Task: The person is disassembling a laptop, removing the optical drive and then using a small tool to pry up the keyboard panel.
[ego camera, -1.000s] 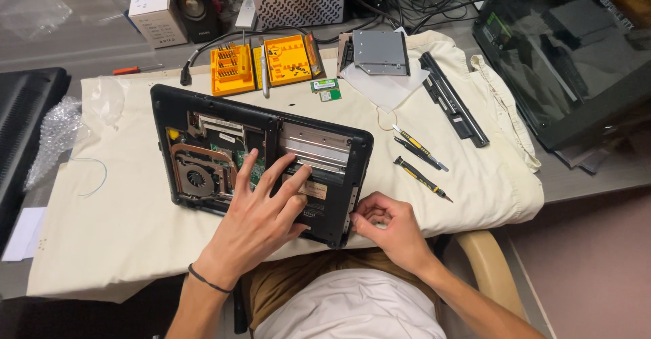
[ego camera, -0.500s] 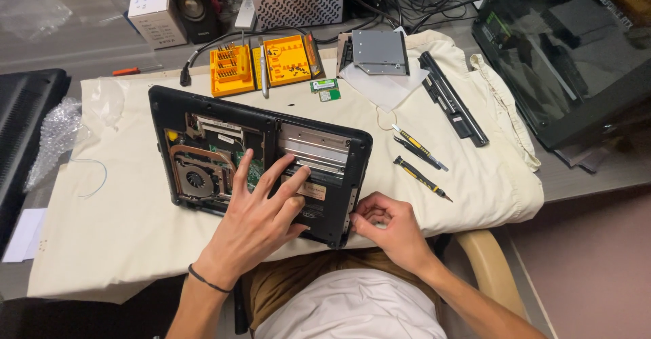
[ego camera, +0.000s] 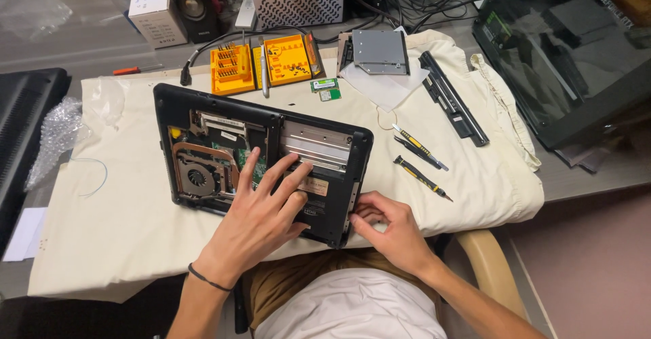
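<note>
- Cream cloth [ego camera: 122,244] covers a grey desk, and on it, near the seated person, lies an upturned black laptop [ego camera: 261,163] with its bottom cover off
- Left hand [ego camera: 261,220] rests flat on the open underside, fingers spread over the metal drive bay and the board beside the copper fan; it presses rather than grips
- Right hand [ego camera: 390,234] curls around the laptop's near right corner, fingertips on the edge, thumb tucked beneath; whether it pinches a small part there cannot be told
- Judging by its look, the laptop is rigid and moderately heavy, with a smooth plastic shell; the bared board, fan and heat pipes look fragile, so the outer rim and corners seem the safe places to take hold
- Just right of the laptop lie three yellow-and-black screwdrivers [ego camera: 420,159], apart from each other
- Farther right sits a long black battery pack [ego camera: 453,105]
- Beyond the laptop stand two orange bit cases [ego camera: 261,61], two small green circuit cards [ego camera: 325,88], and a grey optical drive [ego camera: 380,51] on white paper
- At the far edge are a speaker [ego camera: 193,3], a perforated white box [ego camera: 298,3] and tangled cables; bubble wrap [ego camera: 57,132] lies at the left, a dark monitor [ego camera: 569,47] at the right
</note>
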